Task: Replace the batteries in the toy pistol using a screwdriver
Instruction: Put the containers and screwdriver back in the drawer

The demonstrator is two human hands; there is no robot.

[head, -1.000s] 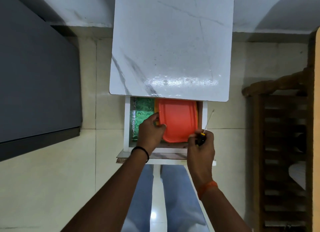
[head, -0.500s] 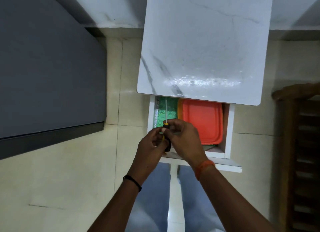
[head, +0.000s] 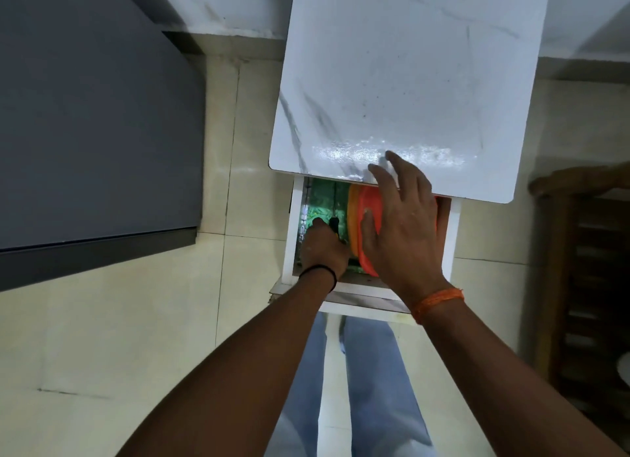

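Observation:
An open drawer point(head: 288, 238) juts out under a white marble-look tabletop point(head: 409, 81). Inside, on green lining point(head: 324, 200), my left hand point(head: 322, 248) holds the black-handled screwdriver point(head: 334, 217), its thin shaft pointing away from me. An orange-lidded box point(head: 370, 204) lies in the drawer's right part. My right hand point(head: 399, 224) hovers over that box with fingers spread and straight, fingertips reaching above the tabletop's near edge. No toy pistol or batteries are visible.
A dark grey cabinet point(head: 85, 132) fills the left side. A dark wooden shelf unit point(head: 586, 286) stands at the right. Pale floor tiles point(head: 136, 320) lie around the table. My legs in light blue trousers point(head: 375, 388) are below the drawer.
The screwdriver passed from my right hand to my left, which has lowered it into the drawer's left part. My right hand let go and moved up over the orange box, fingers spread.

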